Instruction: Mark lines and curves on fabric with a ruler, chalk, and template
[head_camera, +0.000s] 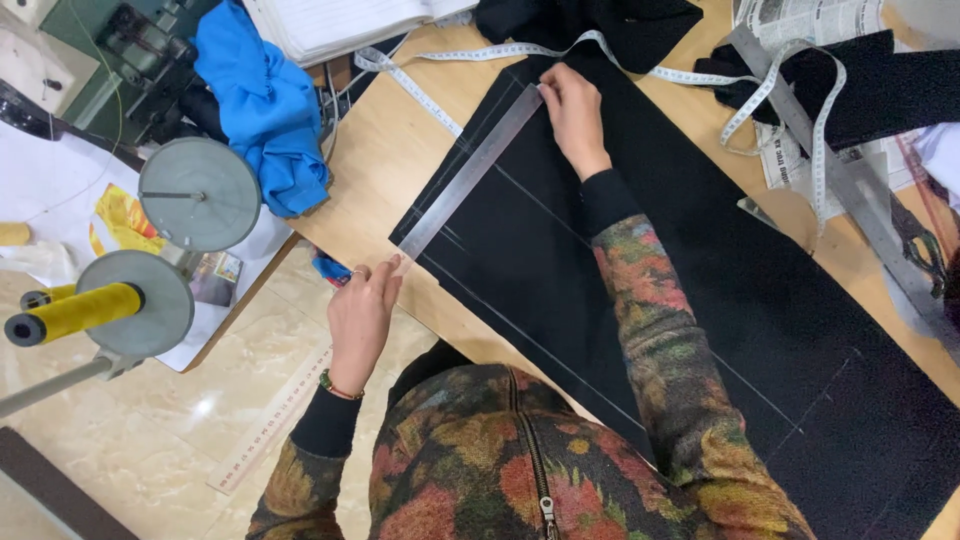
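Note:
A long metal ruler (468, 172) lies slantwise on black fabric (720, 290) spread over a wooden table (385, 150). My left hand (360, 315) pinches the ruler's near end at the fabric's edge, with a small blue piece (328, 268) just beside it. My right hand (574, 115) presses down on the ruler's far end. Thin chalk lines cross the black fabric.
A white measuring tape (640, 68) snakes across the table's far side. A second metal ruler (850, 190) and newspaper (800, 20) lie at the right. Blue cloth (265, 100), a sewing machine (120, 50) and a thread stand with a yellow spool (85, 310) sit left.

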